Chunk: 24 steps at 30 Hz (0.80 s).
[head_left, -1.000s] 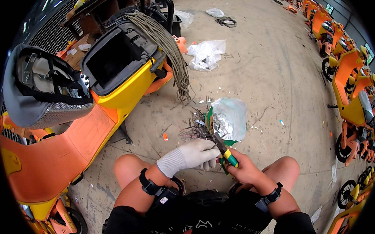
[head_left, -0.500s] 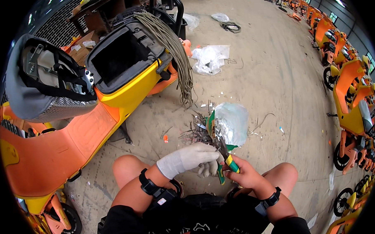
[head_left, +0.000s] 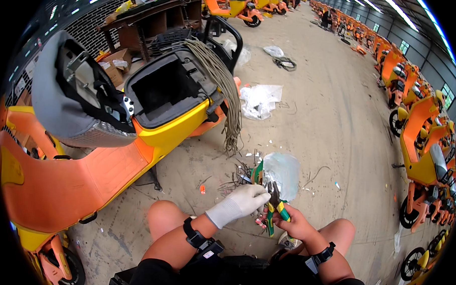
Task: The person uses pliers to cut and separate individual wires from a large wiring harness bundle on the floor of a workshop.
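My left hand (head_left: 240,202), in a pale knitted glove, is closed in a pinch beside the jaws of the pliers; what its fingertips hold is too small to make out. Bare, my right hand (head_left: 296,223) grips the pliers (head_left: 283,212) by their green and yellow handles, which stand apart. The dark jaws point away from me, close to the gloved fingers. Something small, reddish and pale (head_left: 260,222) shows just below the left glove. Beyond the pliers lies a clear plastic bag (head_left: 282,169) with a green edge, and dark wire scraps (head_left: 231,179) lie beside it.
A yellow and orange scooter (head_left: 116,169) stands at my left, its seat (head_left: 78,107) tipped up and a rope coil (head_left: 215,76) over its rear. White plastic sheeting (head_left: 259,101) lies farther off. Rows of scooters (head_left: 424,144) line the right side. A workbench (head_left: 151,27) stands at the back left.
The view has tilted up, so the scene sits lower. The pliers' handles are spread wider than before, and the small reddish thing below my left glove has come into sight.
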Tool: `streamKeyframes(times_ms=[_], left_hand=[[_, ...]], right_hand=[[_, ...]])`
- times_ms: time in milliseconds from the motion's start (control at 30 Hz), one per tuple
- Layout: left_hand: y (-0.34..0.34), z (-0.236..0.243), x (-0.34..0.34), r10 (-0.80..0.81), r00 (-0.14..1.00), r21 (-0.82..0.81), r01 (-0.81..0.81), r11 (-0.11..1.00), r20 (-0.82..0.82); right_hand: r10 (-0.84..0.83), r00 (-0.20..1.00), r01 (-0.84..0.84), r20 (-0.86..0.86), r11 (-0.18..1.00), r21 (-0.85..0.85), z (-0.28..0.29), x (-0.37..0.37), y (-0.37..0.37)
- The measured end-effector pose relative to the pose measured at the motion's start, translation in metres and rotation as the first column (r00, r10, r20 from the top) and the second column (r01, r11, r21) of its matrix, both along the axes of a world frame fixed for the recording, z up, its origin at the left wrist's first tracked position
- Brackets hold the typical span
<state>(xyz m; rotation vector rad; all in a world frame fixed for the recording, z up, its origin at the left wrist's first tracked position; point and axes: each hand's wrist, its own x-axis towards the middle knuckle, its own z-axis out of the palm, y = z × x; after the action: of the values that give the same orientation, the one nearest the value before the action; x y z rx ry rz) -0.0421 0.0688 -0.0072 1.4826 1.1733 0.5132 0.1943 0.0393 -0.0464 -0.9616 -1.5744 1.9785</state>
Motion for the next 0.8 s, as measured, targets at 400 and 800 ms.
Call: streamKeyframes(times_ms=[400,800], left_hand=[[0.022,-0.015,0.027,0.128,0.979,0.322,-0.072,0.944,-0.156],[0.016,0.015,0.027,0.082,0.996,0.384,-0.068,0.921,-0.022]], right_hand=[[-0.262,0.965,0.262,-0.021,0.965,0.021,-0.004,-0.009,0.004],[-0.339,0.93,0.323,0.142,0.938,0.124,0.068,-0.023,-0.018]])
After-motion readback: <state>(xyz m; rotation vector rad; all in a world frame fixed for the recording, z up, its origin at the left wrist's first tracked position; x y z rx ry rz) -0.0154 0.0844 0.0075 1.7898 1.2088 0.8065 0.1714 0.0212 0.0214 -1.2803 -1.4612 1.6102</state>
